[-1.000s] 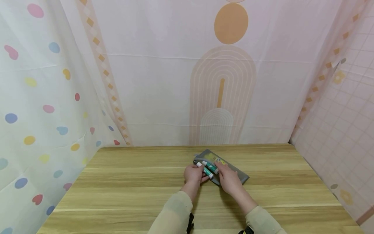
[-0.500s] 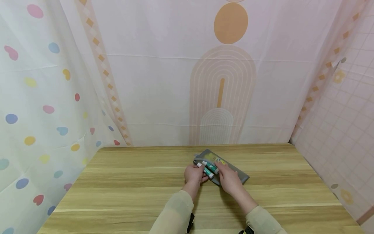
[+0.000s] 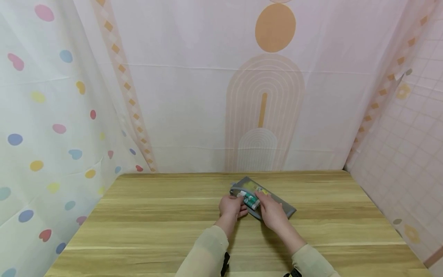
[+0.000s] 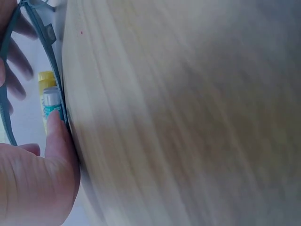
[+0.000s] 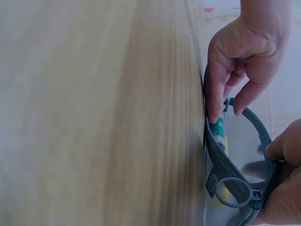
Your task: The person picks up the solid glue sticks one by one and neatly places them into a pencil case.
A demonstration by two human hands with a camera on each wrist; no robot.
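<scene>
A grey zippered mesh pouch [image 3: 286, 208] lies slanted on the table with its mouth spread. Green-and-white glue sticks [image 3: 250, 201] sit side by side at its opening in the head view. My left hand [image 3: 230, 206] is at the mouth; in the right wrist view one straight finger touches the end of a green glue stick [image 5: 217, 129], the other fingertips apart from it. My right hand [image 3: 273, 211] grips the pouch's zippered rim [image 5: 265, 141], fingers inside and thumb outside. A yellow-capped stick [image 4: 45, 75] shows inside the pouch in the left wrist view.
The pouch and both hands are over a wood-grain table [image 3: 166, 231]. Its back edge meets a patterned cloth backdrop [image 3: 187, 115]. A dotted curtain [image 3: 38, 154] hangs on the left and a checked one [image 3: 405, 154] on the right. A ring-shaped zipper pull [image 5: 233, 192] hangs at the rim.
The glue stick at my left fingers has moved up and right, deeper into the pouch mouth beside the other one. My right hand and the pouch have stayed in place.
</scene>
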